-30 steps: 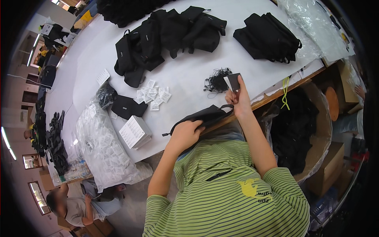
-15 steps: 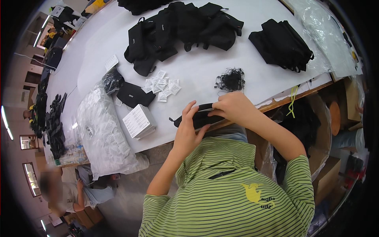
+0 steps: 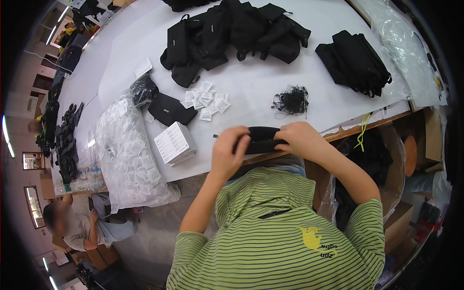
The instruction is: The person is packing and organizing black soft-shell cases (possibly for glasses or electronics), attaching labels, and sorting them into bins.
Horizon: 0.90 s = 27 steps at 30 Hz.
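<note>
Black pouch in both hands at the tabletop's edge

The pouch (image 3: 263, 144) lies along the near edge of the tabletop (image 3: 270, 75). The left hand (image 3: 231, 151) has its grip half closed round the pouch's left end, thumb nearer than the fingers. The right hand (image 3: 296, 137) has a narrow, pinching grip on the right end; whether it holds the edge or a strap, I cannot tell.

Just beyond the pouch lies a tangle of cords (image 3: 293, 101). Beyond it to the left are loose sachets (image 3: 208, 100) and a flat black case (image 3: 169, 110); left of it, a stack of cards (image 3: 173, 145), then a plastic bag (image 3: 126, 154) of sachets. Farthest beyond the pouch sits a black heap (image 3: 232, 31); beyond it to the right, a folded black pile (image 3: 352, 63).
</note>
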Each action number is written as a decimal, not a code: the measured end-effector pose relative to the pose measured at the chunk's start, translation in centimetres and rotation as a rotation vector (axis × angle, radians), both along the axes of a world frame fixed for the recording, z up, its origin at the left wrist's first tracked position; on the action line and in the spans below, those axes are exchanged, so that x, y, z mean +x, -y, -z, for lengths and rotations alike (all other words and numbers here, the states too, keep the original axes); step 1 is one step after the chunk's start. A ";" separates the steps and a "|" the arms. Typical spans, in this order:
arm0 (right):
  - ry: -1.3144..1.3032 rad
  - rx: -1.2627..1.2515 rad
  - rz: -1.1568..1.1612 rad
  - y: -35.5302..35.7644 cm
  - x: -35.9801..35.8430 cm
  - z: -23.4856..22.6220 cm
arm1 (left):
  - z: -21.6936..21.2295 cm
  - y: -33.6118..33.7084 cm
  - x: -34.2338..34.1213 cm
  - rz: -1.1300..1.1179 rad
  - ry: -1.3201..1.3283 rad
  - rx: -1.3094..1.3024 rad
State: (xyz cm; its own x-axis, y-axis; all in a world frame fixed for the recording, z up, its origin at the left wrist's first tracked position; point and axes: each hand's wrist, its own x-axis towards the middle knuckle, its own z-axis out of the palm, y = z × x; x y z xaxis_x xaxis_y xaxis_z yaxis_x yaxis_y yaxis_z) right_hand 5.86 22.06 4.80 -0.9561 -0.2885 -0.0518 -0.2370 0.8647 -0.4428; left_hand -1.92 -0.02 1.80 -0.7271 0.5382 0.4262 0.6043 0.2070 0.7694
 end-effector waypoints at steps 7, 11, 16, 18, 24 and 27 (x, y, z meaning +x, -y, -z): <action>-0.035 0.019 0.031 0.2 0.4 0.2 | 4.6 1.4 -9.9 -0.302 -0.076 -0.484; -0.045 0.019 0.053 0.1 0.3 0.2 | 4.9 0.8 -10.3 -0.283 -0.082 -0.522; -0.049 0.021 0.053 0.1 0.2 -0.2 | 2.7 0.3 -9.6 -0.287 0.120 -0.231; -0.026 0.027 0.057 0.0 0.3 0.0 | -0.5 -0.4 -7.5 -0.180 0.255 0.051; -0.065 0.027 0.044 0.0 0.2 0.0 | -2.5 -0.4 -1.6 0.142 -0.149 -0.269; -0.064 0.028 0.049 0.0 0.4 0.2 | -2.0 -0.2 -0.9 -0.025 -0.225 -0.216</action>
State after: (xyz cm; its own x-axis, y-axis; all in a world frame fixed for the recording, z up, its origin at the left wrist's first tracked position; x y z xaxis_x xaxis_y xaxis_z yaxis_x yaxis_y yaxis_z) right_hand 6.24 22.03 4.60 -0.9706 -0.2408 0.0023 -0.2212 0.8877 -0.4038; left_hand -2.83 0.23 3.78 -0.6414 0.6172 0.4557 0.7473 0.3680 0.5533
